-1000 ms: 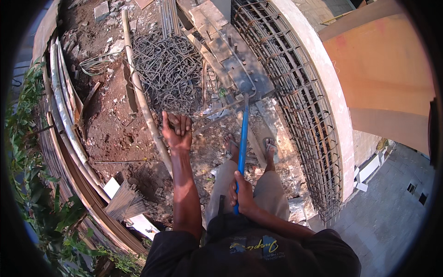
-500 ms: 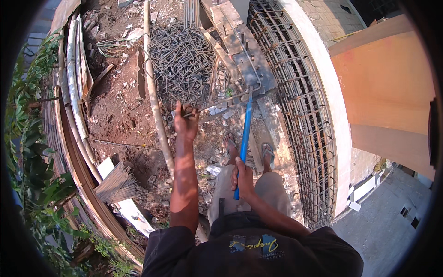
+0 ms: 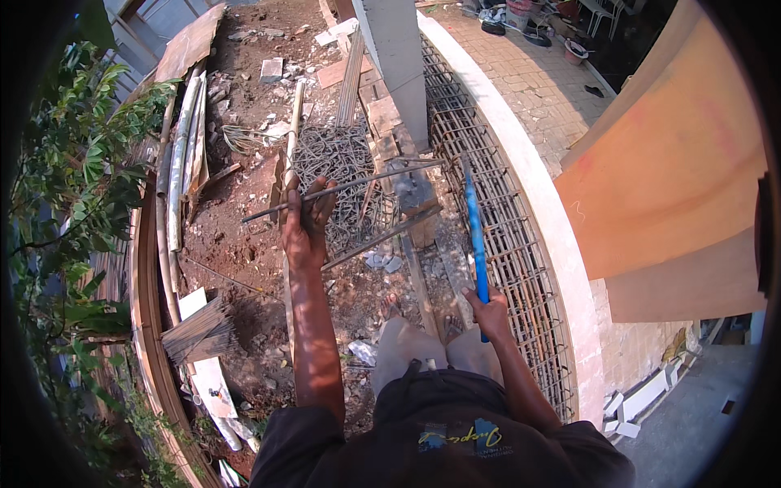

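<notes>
My left hand is stretched forward and closed around a thin steel rod that runs from lower left to upper right across a pile of bent rebar stirrups. My right hand grips the lower end of a long blue bar that points away from me toward a wooden block. A second rod lies slanted on the ground below the first. My feet stand on rubble-strewn earth.
A curved rebar cage lies along a pale concrete kerb on the right. A grey column rises ahead. Curved boards and pipes edge the left, with a bundle of short rods and foliage beyond.
My left hand has lifted a thin rod off the ground and holds it over the stirrup pile. The view has tilted up, showing the column and paved yard. The blue bar stays in my right hand.
</notes>
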`<state>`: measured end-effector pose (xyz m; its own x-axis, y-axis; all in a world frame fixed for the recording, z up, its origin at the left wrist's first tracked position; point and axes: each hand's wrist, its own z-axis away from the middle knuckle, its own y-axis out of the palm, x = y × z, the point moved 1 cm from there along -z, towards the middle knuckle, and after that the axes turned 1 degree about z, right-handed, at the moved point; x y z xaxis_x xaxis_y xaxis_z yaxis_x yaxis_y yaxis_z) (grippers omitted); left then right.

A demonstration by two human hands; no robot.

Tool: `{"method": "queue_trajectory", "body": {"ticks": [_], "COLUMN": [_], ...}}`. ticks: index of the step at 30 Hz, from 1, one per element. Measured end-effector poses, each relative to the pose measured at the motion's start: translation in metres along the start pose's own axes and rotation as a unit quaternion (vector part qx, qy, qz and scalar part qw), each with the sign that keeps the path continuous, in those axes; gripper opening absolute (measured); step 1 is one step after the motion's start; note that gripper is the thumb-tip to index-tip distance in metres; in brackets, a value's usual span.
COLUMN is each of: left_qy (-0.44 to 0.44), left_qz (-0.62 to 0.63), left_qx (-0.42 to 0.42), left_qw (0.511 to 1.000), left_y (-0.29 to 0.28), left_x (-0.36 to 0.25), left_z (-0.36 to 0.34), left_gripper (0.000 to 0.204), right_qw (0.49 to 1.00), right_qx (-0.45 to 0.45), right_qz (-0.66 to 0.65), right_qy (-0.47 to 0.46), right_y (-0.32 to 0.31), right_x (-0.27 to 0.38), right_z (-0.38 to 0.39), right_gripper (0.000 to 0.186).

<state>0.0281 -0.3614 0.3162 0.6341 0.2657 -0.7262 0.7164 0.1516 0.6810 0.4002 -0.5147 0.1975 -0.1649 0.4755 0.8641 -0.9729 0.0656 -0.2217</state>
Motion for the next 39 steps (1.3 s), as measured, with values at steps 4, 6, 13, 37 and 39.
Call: {"method": "queue_trajectory", "body": {"ticks": [4,6,13,37,39], "left_qy": [0.08,0.108,0.1,-0.297,-0.297], "left_qz": [0.058,0.074,0.092,0.022,0.005], "left_qx": [-0.067,-0.088,-0.164,-0.186,-0.169], "left_qw": [0.993,0.988,0.977,0.936,0.94], "left_y": [0.043,0.046,0.008,-0.282,-0.28], "left_x": [-0.063,-0.08,-0.056,0.225,0.231], "left_z": [0.035,0.047,0.007,-0.189,-0.193], "left_gripper": [0.054,0.055,0.047,0.025,0.027], "right_qw": [0.981,0.974,0.957,0.966,0.965], "right_qx": [-0.08,-0.024,0.138,-0.18,-0.174], "right_qz": [-0.013,-0.051,-0.219,-0.124,-0.109], "right_qy": [-0.176,-0.218,-0.13,0.138,0.165], "right_y": [-0.02,-0.022,0.053,0.216,0.211], "right_x": [0.014,0.025,0.049,-0.016,-0.01], "right_z": [-0.023,-0.039,-0.066,-0.228,-0.229], "right_gripper": [0.032,0.06,0.07,0.029,0.031]}}
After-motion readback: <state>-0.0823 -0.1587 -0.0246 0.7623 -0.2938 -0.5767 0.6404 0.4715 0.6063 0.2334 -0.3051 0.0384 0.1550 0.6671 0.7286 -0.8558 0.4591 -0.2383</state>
